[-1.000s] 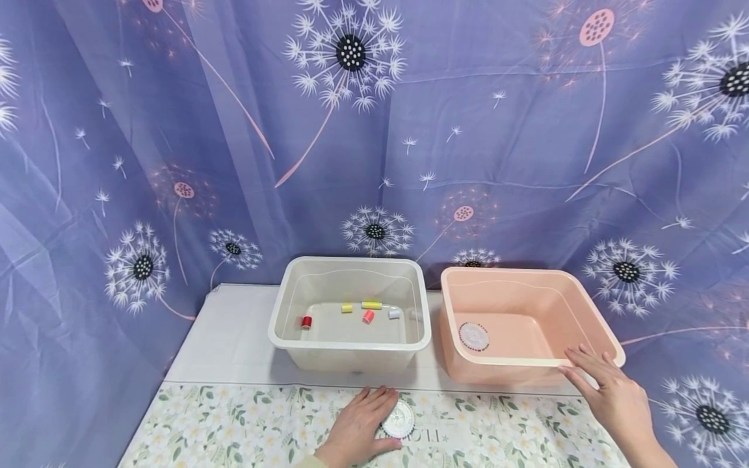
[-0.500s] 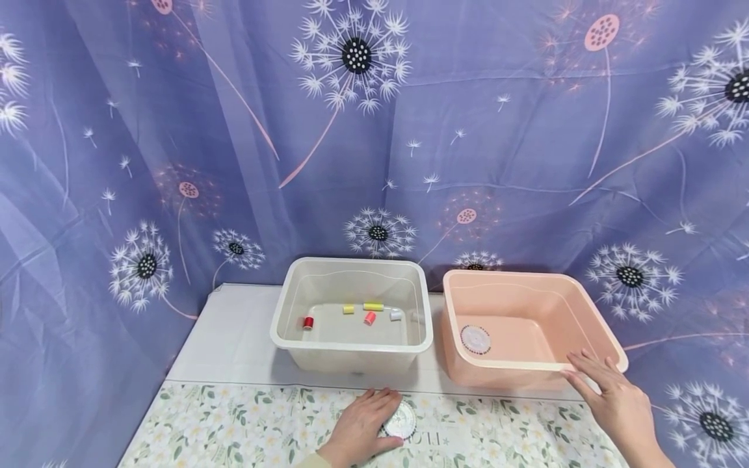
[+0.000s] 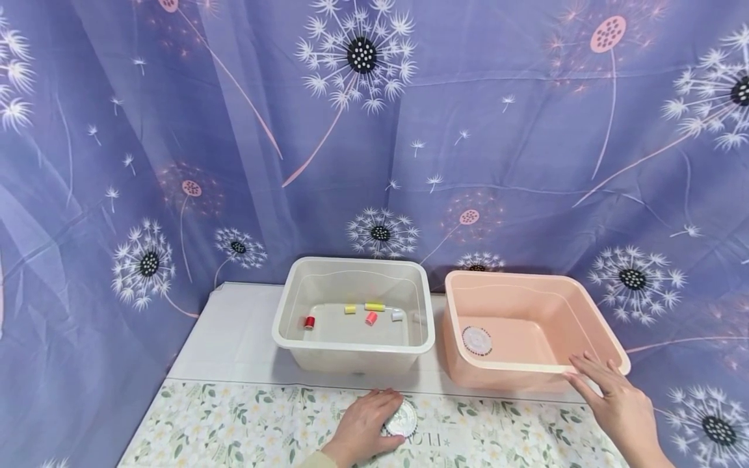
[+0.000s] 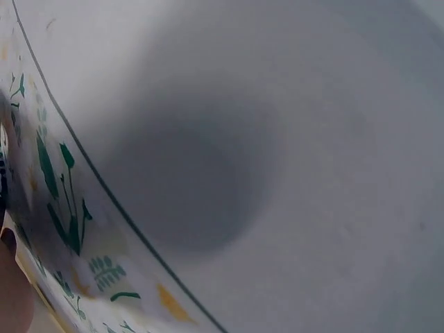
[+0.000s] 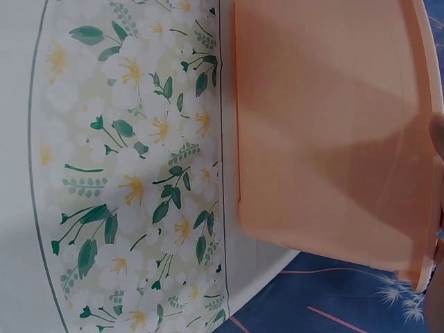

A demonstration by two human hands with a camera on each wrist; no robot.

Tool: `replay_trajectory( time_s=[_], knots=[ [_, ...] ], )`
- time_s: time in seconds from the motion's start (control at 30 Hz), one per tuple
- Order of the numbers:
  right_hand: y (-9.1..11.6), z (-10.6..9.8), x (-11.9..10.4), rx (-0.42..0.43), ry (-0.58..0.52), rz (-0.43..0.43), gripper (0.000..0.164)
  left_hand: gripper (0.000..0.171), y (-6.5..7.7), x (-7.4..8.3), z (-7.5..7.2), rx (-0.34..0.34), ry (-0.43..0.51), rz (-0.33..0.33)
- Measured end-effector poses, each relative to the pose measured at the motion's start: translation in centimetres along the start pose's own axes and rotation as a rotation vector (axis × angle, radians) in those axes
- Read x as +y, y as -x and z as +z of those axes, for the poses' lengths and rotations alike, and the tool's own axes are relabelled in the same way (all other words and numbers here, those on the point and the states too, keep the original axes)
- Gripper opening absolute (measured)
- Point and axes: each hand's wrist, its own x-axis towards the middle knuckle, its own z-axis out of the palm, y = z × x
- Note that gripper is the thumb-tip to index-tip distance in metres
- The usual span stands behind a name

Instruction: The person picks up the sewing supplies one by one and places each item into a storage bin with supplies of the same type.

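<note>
My left hand [image 3: 364, 426] lies palm down on the flowered cloth, fingers extended, beside a round white pin wheel [image 3: 401, 419] with small beads around its edge. The hand overlaps the wheel's left side, and the thumb points along its near side. At the left border of the left wrist view, a fingertip [image 4: 14, 277] shows. My right hand [image 3: 621, 403] rests its loosely extended fingers on the near right rim of the pink basin [image 3: 521, 368]. Another pin wheel [image 3: 476, 340] lies in that basin's near left corner.
Left of the pink basin stands a grey-white basin [image 3: 354, 348]. Inside are several thread spools, among them a red spool [image 3: 309, 323], a coral spool [image 3: 371, 318] and a yellow spool [image 3: 374, 307]. A purple dandelion curtain [image 3: 328, 214] hangs behind the table.
The whole scene shifts slightly to the right in the head view. Both hands, the pin wheels and the basins keep their places relative to one another.
</note>
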Motion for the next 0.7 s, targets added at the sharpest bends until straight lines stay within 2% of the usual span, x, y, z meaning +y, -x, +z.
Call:
replay_trajectory(
  time_s=[0.2, 0.53, 0.7],
  knots=[
    [0.36, 0.11, 0.13, 0.001, -0.005, 0.005, 0.041, 0.071, -0.13, 0.19, -0.06, 0.021, 0.014, -0.025],
    [0.46, 0.40, 0.57, 0.066, -0.018, -0.039, 0.042, 0.075, -0.44, 0.14, -0.50, -0.057, 0.045, -0.064],
    [0.41, 0.39, 0.51, 0.065, -0.019, -0.036, 0.044, 0.074, -0.42, 0.06, -0.24, -0.039, 0.033, -0.050]
  ],
)
